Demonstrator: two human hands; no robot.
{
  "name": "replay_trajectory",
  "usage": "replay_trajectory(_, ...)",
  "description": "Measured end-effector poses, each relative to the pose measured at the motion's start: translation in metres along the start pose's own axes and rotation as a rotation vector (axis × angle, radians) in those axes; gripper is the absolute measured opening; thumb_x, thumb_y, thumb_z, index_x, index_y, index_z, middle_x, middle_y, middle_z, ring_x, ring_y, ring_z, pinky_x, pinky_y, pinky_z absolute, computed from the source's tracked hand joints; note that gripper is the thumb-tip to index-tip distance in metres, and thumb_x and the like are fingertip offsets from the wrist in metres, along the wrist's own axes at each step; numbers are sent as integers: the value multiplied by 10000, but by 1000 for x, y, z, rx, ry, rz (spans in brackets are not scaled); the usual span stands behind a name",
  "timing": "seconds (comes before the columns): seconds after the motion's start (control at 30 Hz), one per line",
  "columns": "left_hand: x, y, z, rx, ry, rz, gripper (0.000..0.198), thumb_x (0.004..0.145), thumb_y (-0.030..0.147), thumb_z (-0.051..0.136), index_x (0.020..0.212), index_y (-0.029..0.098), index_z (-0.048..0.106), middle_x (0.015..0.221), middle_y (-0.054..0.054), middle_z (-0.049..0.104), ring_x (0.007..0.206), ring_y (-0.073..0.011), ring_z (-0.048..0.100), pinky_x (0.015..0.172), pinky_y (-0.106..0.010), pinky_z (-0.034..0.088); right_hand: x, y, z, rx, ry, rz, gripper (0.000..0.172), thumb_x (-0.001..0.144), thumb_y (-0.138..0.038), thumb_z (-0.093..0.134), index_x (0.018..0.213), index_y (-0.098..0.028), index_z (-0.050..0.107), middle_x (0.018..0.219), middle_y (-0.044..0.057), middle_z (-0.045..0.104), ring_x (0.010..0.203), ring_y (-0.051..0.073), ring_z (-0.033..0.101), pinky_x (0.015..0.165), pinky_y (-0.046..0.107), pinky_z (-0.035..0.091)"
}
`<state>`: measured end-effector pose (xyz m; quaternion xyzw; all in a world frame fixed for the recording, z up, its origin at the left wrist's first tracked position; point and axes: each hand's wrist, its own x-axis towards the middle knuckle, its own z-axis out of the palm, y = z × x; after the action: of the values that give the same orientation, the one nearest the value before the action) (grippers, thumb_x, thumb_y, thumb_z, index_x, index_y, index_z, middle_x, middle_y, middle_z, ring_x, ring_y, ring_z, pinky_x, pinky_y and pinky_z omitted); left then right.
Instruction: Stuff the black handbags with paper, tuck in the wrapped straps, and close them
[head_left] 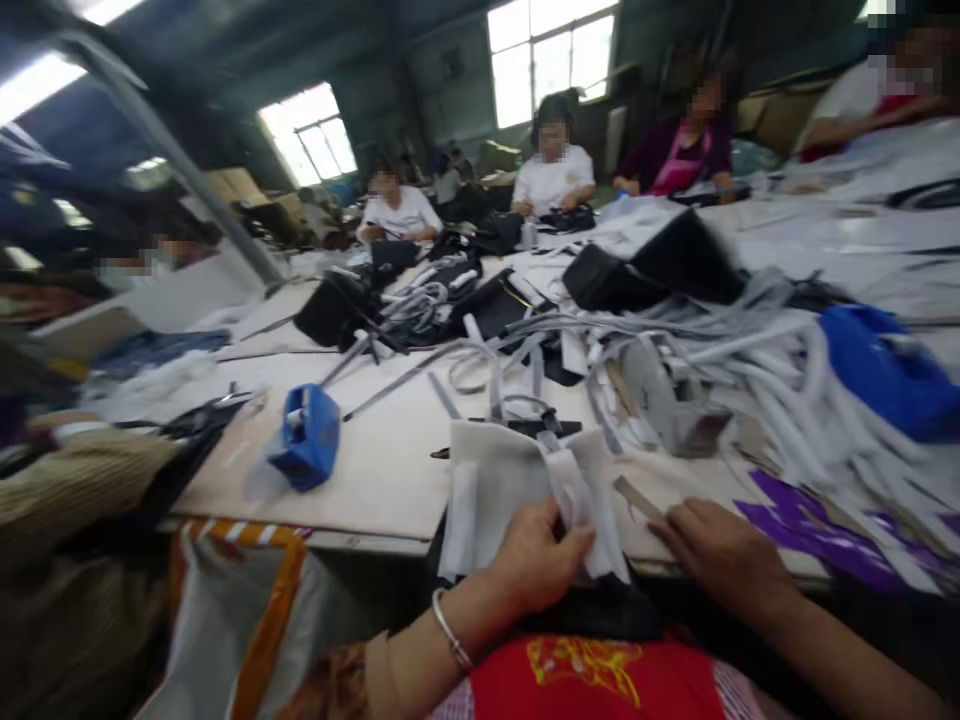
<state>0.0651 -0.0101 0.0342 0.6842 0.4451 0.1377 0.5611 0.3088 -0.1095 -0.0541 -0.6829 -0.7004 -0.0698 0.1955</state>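
The left hand (pixel 541 556) hides part of the white piece (pixel 491 480); the bag (pixel 264 620) (like the apron (pixel 675 677)) is cut off below.

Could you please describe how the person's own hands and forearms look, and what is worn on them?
Both the left hand and the right hand are without gloves. A slim, silver-coloured bangle circles the left wrist, and a brownish patterned sleeve shows farther up that arm. The right forearm is uncovered as far as the picture shows.
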Motion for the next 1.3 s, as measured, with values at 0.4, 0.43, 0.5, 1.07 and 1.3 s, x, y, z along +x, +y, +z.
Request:
replay_trajectory(0.4, 5, -2, -5, 22, -63, 61, 304, 877, 314, 565, 1074, 121, 693, 992, -79, 740, 878, -232, 660, 800, -307, 501, 15, 4, -14, 327, -293, 348, 298, 921, -378, 525, 694, -193, 580, 685, 38, 603, 681, 184, 549, 639, 302, 369)
replay_trajectory(0.43, 5, -1, -5, 13, -65, 62, 306, 877, 314, 565, 1078, 122, 692, 999, -80, 741, 886, -235, 663, 806, -308, 502, 20, 7, -14, 478, -303, 429, 308, 917, -398, 525, 688, -196, 567, 641, 18, 586, 629, 168, 536, 607, 292, 367)
replay_trajectory(0.5, 4, 0, -5, 3, -65, 62, 302, 877, 317, 564, 1065, 120, 694, 997, -82, 743, 897, -241, 668, 810, -308, 503, 33, 7, -16, 827, -291, 607, 295, 911, -444, 516, 752, -200, 562, 566, -22, 545, 517, 136, 491, 530, 269, 350)
replay_trajectory(1.07, 2, 4, -6, -21, -55, 74, 297, 868, 310, 563, 1049, 111, 689, 990, -89, 742, 910, -257, 671, 804, -325, 508, 92, -38, -10, 2253, -29, 899, 219, 640, -120, 747, 729, -201, 565, 628, -41, 520, 486, 60, 431, 428, 150, 270)
replay_trajectory(1.3, 2, 1, -7, -79, -75, 92, 317, 869, 300, 565, 1100, 114, 680, 1046, -85, 740, 947, -248, 673, 843, -319, 515, 88, -36, -28, 2257, -226, 654, 169, 774, -338, 657, 811, -174, 671, 801, 38, 588, 749, 167, 581, 649, 313, 523)
